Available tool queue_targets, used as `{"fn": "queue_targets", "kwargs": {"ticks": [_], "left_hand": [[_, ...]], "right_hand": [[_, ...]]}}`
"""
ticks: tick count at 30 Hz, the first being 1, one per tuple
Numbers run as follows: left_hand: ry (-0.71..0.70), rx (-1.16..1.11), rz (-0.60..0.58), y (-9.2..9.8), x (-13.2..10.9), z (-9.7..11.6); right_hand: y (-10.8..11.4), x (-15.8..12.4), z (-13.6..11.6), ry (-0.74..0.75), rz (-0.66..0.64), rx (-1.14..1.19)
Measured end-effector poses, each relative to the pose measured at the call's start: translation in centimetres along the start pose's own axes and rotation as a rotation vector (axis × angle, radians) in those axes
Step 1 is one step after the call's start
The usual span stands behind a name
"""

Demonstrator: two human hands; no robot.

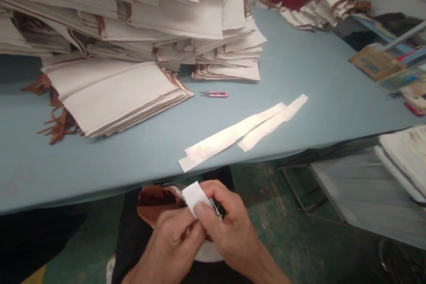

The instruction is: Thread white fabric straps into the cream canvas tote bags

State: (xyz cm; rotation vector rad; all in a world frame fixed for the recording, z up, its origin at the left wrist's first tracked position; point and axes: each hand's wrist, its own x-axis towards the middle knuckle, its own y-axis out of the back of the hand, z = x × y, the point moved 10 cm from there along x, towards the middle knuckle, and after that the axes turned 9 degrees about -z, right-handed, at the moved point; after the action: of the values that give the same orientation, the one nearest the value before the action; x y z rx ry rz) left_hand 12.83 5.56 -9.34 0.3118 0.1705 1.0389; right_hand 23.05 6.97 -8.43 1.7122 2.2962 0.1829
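In the head view, the right hand (229,222) pinches a white fabric strip (196,195) between thumb and fingers above the lap, while the left hand (175,235), curled and narrow, grips a brown-lined pouch (151,211). Its mouth gapes, showing the lining; whether anything lies inside cannot be told. On the blue-gray table (299,62) lie loose white strips (233,135), pink-handled thread snips (216,94) and stacked cream cloth pieces (123,93). A cardboard box (374,64) stands at far right, its contents unclear.

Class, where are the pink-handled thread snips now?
In the head view's upper middle, the pink-handled thread snips lie on the table, right of the front fabric stack.
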Motion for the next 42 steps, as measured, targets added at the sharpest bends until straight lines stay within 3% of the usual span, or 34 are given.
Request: {"fn": "queue_targets", "kwargs": {"ticks": [4,7,10,13,16,21,26,28,33,37,42], "left_hand": [[0.039,0.001,0.084,0.6,-0.2,-0.3],[0.112,-0.066,0.069,0.4,-0.5,-1.2],[0.273,-0.285,0.138,0.6,-1.9,-4.0],[0.444,-0.523,0.349,1.4,-4.5,-7.7],[0.514,-0.541,0.438,2.0,-6.4,-9.6],[0.606,-0.397,0.429,2.2,-8.3,-9.4],[0.808,-0.360,0.498,2.6,-11.1,-8.2],[0.836,-0.370,0.444,2.5,-11.6,-8.1],[0.806,-0.164,0.130,1.4,-10.7,-7.9],[0.747,-0.110,0.168,1.7,-9.6,-7.3],[0.558,-0.034,0.047,2.3,-6.1,-5.9]], "right_hand": [[-1.2,0.4,1.1,-0.084,0.005,0.088],[-1.5,0.6,2.2,-0.136,-0.001,0.256],[-0.5,1.2,3.4,-0.140,0.088,0.411],[0.3,1.6,5.1,-0.129,0.167,0.412],[-1.8,1.4,7.7,-0.188,0.056,0.358],[-6.1,-0.7,10.7,-0.291,-0.118,0.232],[-7.0,-1.1,10.7,-0.290,-0.176,0.181],[-6.9,-0.9,10.6,-0.286,-0.185,0.167],[-7.2,-0.9,10.5,-0.279,-0.207,0.143],[-6.5,-0.9,9.9,-0.256,-0.184,0.125],[-3.2,-0.4,7.7,-0.235,-0.082,0.095]]}}
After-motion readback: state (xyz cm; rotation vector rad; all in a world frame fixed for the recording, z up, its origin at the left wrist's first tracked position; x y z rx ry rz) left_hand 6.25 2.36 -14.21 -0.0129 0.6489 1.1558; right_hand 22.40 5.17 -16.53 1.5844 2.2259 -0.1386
